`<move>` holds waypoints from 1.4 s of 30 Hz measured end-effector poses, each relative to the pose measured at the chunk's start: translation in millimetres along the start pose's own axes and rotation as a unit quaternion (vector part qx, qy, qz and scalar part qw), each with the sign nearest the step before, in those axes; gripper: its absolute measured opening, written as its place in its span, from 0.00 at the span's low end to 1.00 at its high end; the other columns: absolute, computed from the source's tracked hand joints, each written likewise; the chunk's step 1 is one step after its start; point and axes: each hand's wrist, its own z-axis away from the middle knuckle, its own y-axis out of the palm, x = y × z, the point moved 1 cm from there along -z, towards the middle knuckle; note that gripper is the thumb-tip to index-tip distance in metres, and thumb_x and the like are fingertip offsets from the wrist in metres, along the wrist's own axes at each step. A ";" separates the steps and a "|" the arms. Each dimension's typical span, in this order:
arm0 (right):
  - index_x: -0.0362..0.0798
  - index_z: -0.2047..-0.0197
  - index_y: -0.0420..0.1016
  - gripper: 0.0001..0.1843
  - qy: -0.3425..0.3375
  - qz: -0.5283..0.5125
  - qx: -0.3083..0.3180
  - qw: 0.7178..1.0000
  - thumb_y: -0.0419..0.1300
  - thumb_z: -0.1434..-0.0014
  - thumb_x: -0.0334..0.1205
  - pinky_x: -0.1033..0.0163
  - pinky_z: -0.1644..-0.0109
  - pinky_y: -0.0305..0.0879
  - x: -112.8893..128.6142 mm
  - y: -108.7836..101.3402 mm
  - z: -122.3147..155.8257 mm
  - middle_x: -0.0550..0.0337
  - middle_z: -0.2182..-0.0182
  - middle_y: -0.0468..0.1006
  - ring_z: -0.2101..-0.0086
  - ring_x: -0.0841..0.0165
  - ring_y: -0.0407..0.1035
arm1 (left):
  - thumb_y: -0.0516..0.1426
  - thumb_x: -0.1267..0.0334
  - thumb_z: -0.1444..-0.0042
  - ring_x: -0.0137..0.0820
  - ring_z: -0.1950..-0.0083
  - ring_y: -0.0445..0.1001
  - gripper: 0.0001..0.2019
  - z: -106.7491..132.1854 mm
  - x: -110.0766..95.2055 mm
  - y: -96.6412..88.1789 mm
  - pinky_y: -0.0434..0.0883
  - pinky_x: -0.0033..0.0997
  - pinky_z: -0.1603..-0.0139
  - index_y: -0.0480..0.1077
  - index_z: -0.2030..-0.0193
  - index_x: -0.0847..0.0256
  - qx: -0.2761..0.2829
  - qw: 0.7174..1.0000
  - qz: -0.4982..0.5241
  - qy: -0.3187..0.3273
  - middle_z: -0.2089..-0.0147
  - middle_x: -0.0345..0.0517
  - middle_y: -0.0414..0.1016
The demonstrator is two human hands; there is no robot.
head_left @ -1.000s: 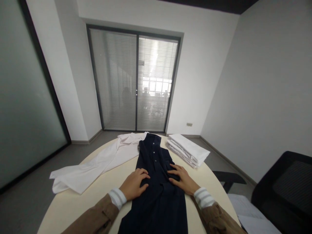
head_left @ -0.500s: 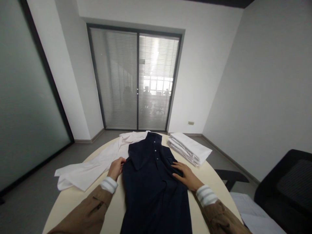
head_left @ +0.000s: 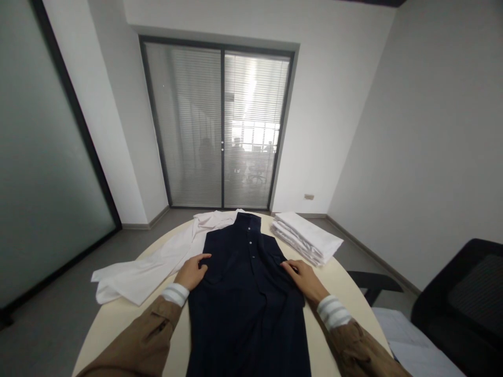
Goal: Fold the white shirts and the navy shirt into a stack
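A navy buttoned shirt (head_left: 239, 293) lies front up on the round table, its collar at the far end and its lower part running out of view toward me. My left hand (head_left: 191, 271) is at the shirt's left edge, with thumb and forefinger apart over the cloth. On the opposite edge, my right hand (head_left: 305, 280) has its fingers bent inward, pinching the navy cloth near the shirt's side. Small pale buttons run down the front from the collar. The sleeves are not plainly visible.
A white garment (head_left: 157, 267) spreads along the table's left side, partly beside the navy shirt. A folded white stack (head_left: 306, 236) sits at the far right of the round table (head_left: 106, 335). Right of it stands a black chair (head_left: 463, 298) with pale cloth (head_left: 412, 335) near its seat.
My left hand has let go of the shirt's edge, and the folded-over flap there now lies flat. My right hand's fingers have drawn from spread to bent.
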 end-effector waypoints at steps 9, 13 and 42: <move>0.53 0.58 0.81 0.15 0.052 0.126 -0.032 0.990 0.61 0.45 0.51 0.51 0.51 0.60 2.0 15.3 -26.5 0.58 0.69 0.80 0.58 0.55 0.71 | 0.51 0.61 0.42 0.38 0.39 0.71 0.21 -10.2 6.7 4.6 0.64 0.37 0.35 0.71 0.43 0.62 -0.070 0.991 -0.075 0.082 0.41 0.49 0.74; 0.50 0.58 0.77 0.14 0.106 0.104 -0.099 0.984 0.54 0.40 0.47 0.60 0.63 0.60 -1.8 7.3 -33.7 0.58 0.71 0.79 0.66 0.61 0.72 | 0.49 0.62 0.40 0.38 0.38 0.70 0.22 -14.0 13.2 -4.1 0.63 0.37 0.34 0.69 0.41 0.63 -0.118 0.984 -0.106 0.079 0.40 0.51 0.72; 0.45 0.38 0.70 0.28 -0.018 0.172 0.030 0.985 0.52 0.35 0.52 0.52 0.32 0.55 -12.2 18.9 -21.3 0.46 0.34 0.61 0.38 0.55 0.60 | 0.52 0.48 0.36 0.46 0.29 0.57 0.27 12.1 -16.3 7.4 0.48 0.59 0.30 0.62 0.33 0.53 0.109 0.928 -0.311 0.173 0.30 0.50 0.59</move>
